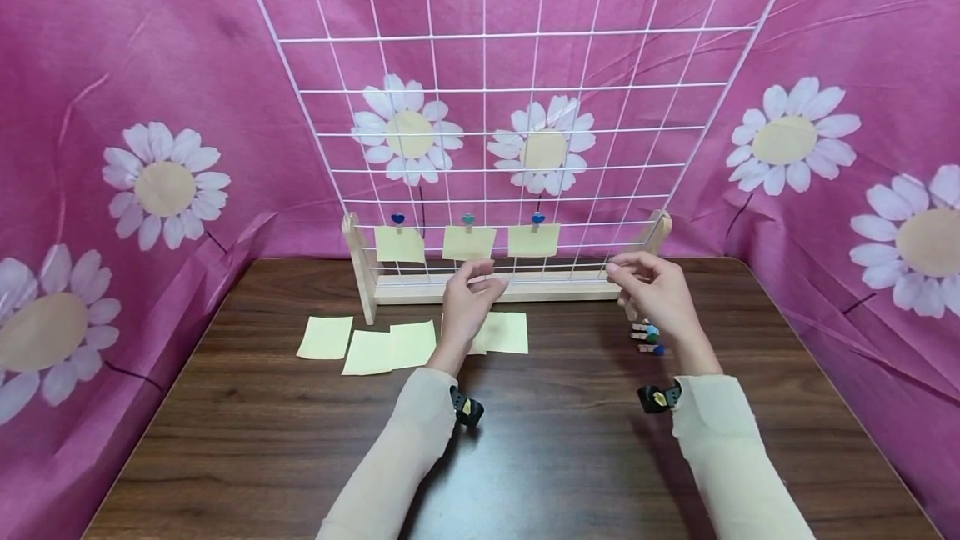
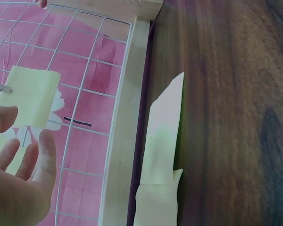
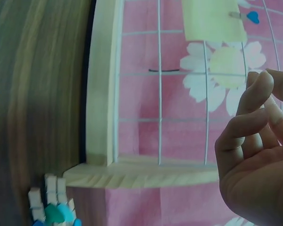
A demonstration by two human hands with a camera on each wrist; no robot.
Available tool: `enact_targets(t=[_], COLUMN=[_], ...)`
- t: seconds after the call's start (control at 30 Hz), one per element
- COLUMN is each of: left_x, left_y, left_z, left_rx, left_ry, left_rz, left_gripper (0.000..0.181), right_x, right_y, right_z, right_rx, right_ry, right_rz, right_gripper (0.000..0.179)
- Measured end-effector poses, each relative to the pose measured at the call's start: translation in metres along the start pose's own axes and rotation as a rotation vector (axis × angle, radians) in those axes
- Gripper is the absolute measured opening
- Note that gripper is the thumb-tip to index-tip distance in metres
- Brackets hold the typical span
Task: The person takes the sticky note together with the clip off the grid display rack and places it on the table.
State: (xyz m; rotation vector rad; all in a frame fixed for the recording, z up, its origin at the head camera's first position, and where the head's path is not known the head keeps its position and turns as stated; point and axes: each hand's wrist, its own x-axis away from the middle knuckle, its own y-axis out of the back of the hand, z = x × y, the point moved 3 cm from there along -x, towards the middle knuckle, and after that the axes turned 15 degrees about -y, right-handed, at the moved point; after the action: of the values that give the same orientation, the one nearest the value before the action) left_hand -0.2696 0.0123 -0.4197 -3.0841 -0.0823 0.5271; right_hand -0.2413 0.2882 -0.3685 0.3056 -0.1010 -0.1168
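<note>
- Biggest thing around me is the pink backdrop [image 1: 187, 23] with its big white daisies, wrapping the back and both sides.
- Then the table [image 1: 555, 457], dark brown wood grain.
- White wire grid [image 1: 483, 35] stands at the far side of it, leaning back a bit in a pale wooden stand [image 1: 555, 291] with an upright at each end.
- My left hand [image 1: 471, 302] is up near the middle clipped note, fingers bent, with a decent gap between thumb and fingertips. Nothing shows in it.
- My right hand [image 1: 658, 294] is by the right end of the stand, fingers curled and thumb tip right up close to the fingertips. Honestly can't tell if something tiny is pinched in there.
- Three clipped notes [image 1: 468, 242], pale yellow, hang in a row low on the grid. More loose notes [image 1: 412, 345] lie on the table in front of the stand, some overlapping, a few partly hidden behind my left hand.
- Small black wrist devices [image 1: 467, 408] sit at both my cuffs.
- Smallest stuff: heart pegs [image 1: 468, 220], one per hung note, blue, teal, blue from left to right. Some loose pegs [image 1: 647, 337] are bunched on the table just beside my right hand, with green and blue hearts.
</note>
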Motion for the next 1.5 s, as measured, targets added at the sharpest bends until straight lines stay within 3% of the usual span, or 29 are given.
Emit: enact_targets(t=[0.33, 0.53, 0.63, 1.03, 1.33, 1.5], left_x=[-0.008, -0.012, -0.014, -0.021, -0.023, -0.023], left_y=[-0.010, -0.016, -0.018, -0.028, -0.030, -0.031], left_z=[-0.007, -0.011, -0.014, -0.019, -0.022, -0.021], left_rx=[0.046, 0.020, 0.014, 0.026, 0.133, 0.123], left_ry=[-0.032, -0.031, -0.029, -0.068, -0.071, -0.077], left_rz=[0.006, 0.009, 0.008, -0.013, -0.060, -0.076], left_gripper=[0.042, 0.042, 0.043, 0.041, 0.039, 0.040], right_x=[-0.006, -0.010, -0.013, -0.031, -0.038, -0.040], right_y=[-0.019, -0.024, -0.026, -0.048, -0.064, -0.070], right_z=[0.021, 0.032, 0.037, 0.054, 0.066, 0.072], right_rx=[-0.027, -0.081, -0.071, -0.021, 0.017, 0.069], right_ry=[0.094, 0.136, 0.157, 0.209, 0.209, 0.217], right_rz=[0.016, -0.047, -0.069, -0.002, 0.017, 0.007], right_gripper=[0.031, 0.021, 0.023, 0.027, 0.032, 0.033])
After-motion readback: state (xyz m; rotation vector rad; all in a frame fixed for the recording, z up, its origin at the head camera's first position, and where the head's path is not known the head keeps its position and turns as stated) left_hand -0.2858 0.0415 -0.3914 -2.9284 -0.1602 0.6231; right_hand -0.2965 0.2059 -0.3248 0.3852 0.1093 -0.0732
